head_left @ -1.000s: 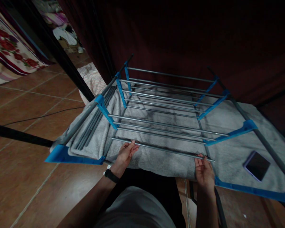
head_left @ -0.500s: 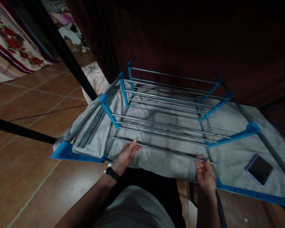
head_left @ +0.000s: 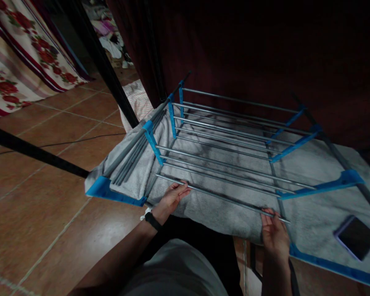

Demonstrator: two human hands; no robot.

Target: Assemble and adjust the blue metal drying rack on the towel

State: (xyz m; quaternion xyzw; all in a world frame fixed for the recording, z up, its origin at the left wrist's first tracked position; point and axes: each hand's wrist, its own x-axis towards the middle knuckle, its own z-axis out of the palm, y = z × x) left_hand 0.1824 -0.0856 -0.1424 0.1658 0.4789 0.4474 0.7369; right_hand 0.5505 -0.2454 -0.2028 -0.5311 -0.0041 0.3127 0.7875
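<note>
A thin grey metal rod (head_left: 223, 197) lies across both my hands, in front of a partly assembled rack (head_left: 228, 162) of grey tubes and blue plastic brackets. My left hand (head_left: 172, 196) pinches the rod near its left end between thumb and fingers. Near the right end, my right hand (head_left: 274, 232) grips it with the thumb on top. The rod is apart from the brackets, and its right end points closer to me. Several loose rods (head_left: 135, 154) lie together inside the rack's left side.
A grey blanket (head_left: 308, 222) covers the surface beneath the rack. At right lies a dark phone (head_left: 356, 237). Black poles (head_left: 107, 70) stand at left over a tiled floor (head_left: 61, 160) with a thin cable (head_left: 80, 139). Behind the rack hangs a dark red curtain (head_left: 249, 49).
My view has turned left, so the rack and phone sit further right in the picture. Both hands keep hold of the rod, whose right end has come slightly nearer to me.
</note>
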